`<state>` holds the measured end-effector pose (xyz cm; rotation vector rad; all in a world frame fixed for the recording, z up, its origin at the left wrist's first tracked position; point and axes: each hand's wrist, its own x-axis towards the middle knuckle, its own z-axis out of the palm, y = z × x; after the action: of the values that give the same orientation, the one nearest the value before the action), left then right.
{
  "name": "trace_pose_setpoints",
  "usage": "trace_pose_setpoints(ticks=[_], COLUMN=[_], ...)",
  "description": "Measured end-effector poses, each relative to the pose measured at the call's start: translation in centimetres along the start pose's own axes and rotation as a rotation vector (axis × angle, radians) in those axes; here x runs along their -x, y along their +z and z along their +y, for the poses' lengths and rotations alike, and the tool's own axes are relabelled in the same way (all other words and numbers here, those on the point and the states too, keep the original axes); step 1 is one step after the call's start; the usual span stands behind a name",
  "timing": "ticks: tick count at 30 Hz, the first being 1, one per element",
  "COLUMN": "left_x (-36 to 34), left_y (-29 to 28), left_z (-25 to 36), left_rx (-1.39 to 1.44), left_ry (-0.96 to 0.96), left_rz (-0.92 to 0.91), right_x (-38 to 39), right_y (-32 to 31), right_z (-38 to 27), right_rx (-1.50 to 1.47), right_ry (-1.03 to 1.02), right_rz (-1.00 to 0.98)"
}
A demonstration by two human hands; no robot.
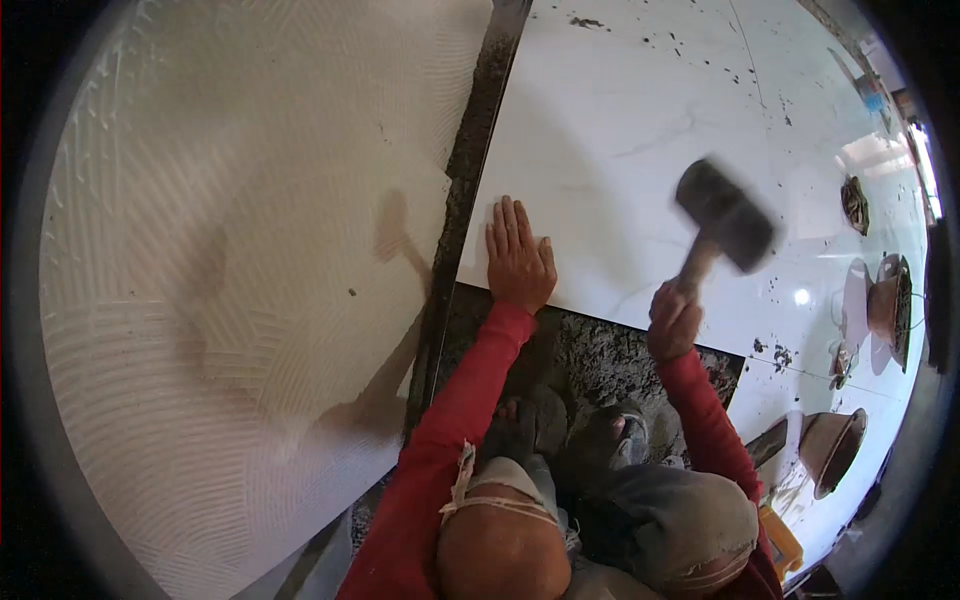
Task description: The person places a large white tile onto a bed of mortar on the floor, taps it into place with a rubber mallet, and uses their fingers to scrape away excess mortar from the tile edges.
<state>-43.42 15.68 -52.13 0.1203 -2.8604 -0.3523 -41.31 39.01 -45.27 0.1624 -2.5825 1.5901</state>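
This is a floor-tiling site, a room under construction. A large glossy white tile (640, 150) lies on the floor, speckled with dark mortar splashes, and beside it a wide bed of pale adhesive (250, 250) is combed into curved ridges. Between and below them, rough grey mortar (600, 355) is exposed where no tile is laid. A rubber mallet (722, 225) is raised over the tile's edge. Mortar-caked bowls (835, 440) stand on finished tiles to the right, which reflect bright daylight from an opening at the far edge.
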Motion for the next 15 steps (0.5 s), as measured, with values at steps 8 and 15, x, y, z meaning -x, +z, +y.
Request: trace_pose_setpoints(ticks=[8,15], left_x=[-0.4,-0.2], left_y=[0.0,0.1], left_z=[-0.4,-0.5], left_rx=[0.047,0.032], left_ry=[-0.024,-0.039], left_rz=[-0.022,-0.032], right_x=[1.5,2.5], right_y=[0.3,-0.3], right_z=[-0.8,-0.5], right_rx=[0.201,0.322], right_ry=[0.135,0.133], right_rz=[0.005,0.082])
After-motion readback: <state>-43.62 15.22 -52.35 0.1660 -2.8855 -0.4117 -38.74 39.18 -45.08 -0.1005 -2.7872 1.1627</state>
